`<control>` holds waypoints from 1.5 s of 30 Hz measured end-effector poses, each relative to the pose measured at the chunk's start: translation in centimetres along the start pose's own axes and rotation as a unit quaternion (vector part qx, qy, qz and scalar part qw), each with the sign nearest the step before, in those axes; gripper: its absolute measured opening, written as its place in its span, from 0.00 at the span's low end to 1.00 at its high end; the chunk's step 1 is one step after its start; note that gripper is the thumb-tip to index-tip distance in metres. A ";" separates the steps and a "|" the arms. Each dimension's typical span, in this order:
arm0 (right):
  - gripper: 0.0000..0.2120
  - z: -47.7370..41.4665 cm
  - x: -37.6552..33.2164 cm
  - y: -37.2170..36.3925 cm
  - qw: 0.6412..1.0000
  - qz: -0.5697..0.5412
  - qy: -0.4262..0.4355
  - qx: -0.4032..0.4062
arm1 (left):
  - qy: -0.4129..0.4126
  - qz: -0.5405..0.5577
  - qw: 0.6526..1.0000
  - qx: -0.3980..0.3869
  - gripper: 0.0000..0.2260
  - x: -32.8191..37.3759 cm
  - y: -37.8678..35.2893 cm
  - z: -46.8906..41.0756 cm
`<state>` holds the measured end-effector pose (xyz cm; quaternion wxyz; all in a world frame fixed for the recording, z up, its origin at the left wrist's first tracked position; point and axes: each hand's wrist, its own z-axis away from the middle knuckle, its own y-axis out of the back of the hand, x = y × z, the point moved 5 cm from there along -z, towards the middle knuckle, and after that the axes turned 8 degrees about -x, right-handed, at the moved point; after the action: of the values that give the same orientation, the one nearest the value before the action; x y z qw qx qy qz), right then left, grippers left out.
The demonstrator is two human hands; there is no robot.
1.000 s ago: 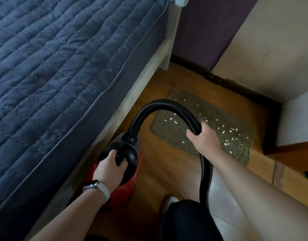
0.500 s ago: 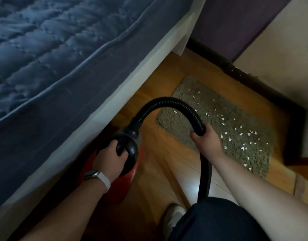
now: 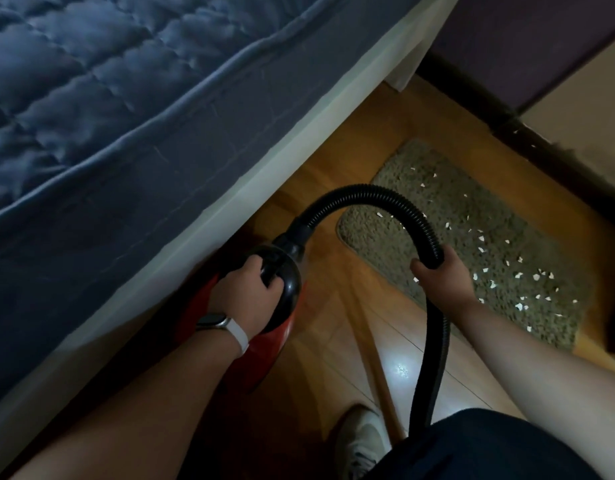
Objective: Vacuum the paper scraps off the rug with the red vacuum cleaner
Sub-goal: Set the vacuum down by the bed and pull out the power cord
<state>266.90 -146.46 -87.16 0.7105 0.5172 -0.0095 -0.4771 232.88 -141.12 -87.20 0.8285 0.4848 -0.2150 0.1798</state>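
Left grip (image 3: 245,292) clasps the red vacuum cleaner (image 3: 288,284), right grip (image 3: 441,275) its hose (image 3: 368,192); nozzle apparently hidden; draw it forward onto the rug (image 3: 385,237) beyond.

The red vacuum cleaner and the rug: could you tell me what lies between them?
In the head view, only bare wooden floor lies there; the black hose arches over it.

The room is dim, a small white shine sits on the wooden floor (image 3: 399,370) at lower middle, and the bed (image 3: 91,98) at upper left looks blurry.
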 end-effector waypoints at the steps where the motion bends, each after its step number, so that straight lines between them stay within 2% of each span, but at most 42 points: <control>1: 0.11 -0.1 0.0 0.2 1.000 0.001 0.003 0.001 | 0.001 0.000 1.000 -0.001 0.08 0.0 0.0 0.0; 11: 0.12 0.8 0.8 1.3 0.999 0.016 0.016 0.032 | 0.003 -0.004 1.000 -0.009 0.09 1.1 -0.3 -0.1; 22: 0.14 0.8 4.2 3.1 0.997 -0.007 -0.022 0.069 | -0.024 -0.014 0.999 -0.033 0.07 4.4 -1.7 -1.6; 26: 0.25 0.8 2.6 3.4 0.994 0.009 0.009 0.107 | -0.025 -0.011 0.999 -0.041 0.06 4.5 -1.5 -1.6; 30: 0.31 2.3 -0.6 3.6 0.985 0.075 0.085 0.131 | -0.027 -0.008 0.999 -0.041 0.06 4.1 -1.3 -1.4; 33: 0.30 3.6 -3.1 3.8 0.976 0.125 0.148 0.099 | -0.032 -0.003 0.998 -0.049 0.07 4.0 -1.3 -1.6; 36: 0.27 5.2 -6.1 2.7 0.966 0.170 0.197 0.006 | -0.061 -0.003 0.997 -0.036 0.11 4.0 -0.7 -0.9; 40: 0.26 8.1 -11.5 -0.5 0.917 0.265 0.275 -0.114 | -0.100 -0.007 0.995 0.012 0.17 1.1 0.8 1.5; 43: 0.22 10.7 -15.7 -4.3 0.844 0.324 0.393 -0.167 | -0.081 -0.005 0.996 0.033 0.17 -3.5 2.5 3.1; 45: 0.23 11.7 -17.8 -7.2 0.790 0.384 0.438 -0.189 | -0.052 -0.046 0.997 0.029 0.16 -6.7 3.3 3.7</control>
<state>246.41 -142.81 -78.53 0.8468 0.4799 0.1949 0.1209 224.87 -143.44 -86.80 0.8092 0.5267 -0.2298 0.1223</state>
